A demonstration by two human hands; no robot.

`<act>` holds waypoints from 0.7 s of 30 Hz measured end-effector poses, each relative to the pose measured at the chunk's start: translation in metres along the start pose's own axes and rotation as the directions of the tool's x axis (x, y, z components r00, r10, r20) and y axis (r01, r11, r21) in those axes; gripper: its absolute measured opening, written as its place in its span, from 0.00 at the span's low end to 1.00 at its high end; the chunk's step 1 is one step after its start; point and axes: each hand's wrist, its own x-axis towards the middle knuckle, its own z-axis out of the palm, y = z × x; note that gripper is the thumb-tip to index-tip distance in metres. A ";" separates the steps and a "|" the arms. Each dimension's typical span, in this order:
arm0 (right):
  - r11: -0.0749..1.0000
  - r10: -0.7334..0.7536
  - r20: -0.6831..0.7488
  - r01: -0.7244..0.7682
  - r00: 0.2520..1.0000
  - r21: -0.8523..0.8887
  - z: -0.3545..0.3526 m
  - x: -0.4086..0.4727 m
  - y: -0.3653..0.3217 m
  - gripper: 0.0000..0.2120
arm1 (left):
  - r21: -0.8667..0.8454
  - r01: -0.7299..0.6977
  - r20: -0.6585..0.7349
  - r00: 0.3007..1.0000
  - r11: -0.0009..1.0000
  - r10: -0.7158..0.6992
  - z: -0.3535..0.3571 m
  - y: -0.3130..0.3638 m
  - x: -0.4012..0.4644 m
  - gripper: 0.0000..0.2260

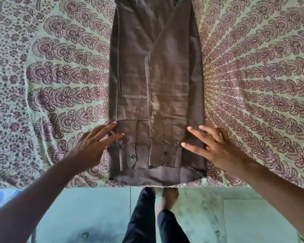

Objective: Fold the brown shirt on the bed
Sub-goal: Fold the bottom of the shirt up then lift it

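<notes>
brown shirt flat on bed, hands spread

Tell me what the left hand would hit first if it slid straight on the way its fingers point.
The left hand points rightward and away, its fingertips already at the near left edge of the folded brown cloth shirt. It would likely meet that shirt's folded-in sleeve first.

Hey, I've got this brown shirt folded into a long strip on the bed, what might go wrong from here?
1. The brown shirt has its two buttoned cuffs lying loose near the hem; lifting that end may let them slide out.
2. The hem sits at the edge of the patterned bedspread, so it might slip off.
3. The left hand and right hand lie open, so the layers may shift.
</notes>
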 end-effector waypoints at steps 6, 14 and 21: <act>0.990 -0.125 0.072 0.119 0.990 0.081 -0.003 0.035 0.000 0.51 | -0.057 -0.017 -0.078 0.997 0.998 0.012 -0.012 0.008 0.015 0.35; 0.846 0.213 -0.069 -0.148 0.975 0.513 -0.012 0.056 -0.018 0.21 | -0.451 0.120 -0.125 0.973 0.884 -0.196 -0.021 0.020 0.039 0.18; 0.182 0.492 0.110 -0.226 0.863 0.957 -0.080 0.084 0.031 0.25 | -0.925 0.165 0.063 0.955 0.342 -0.289 -0.075 -0.013 0.104 0.13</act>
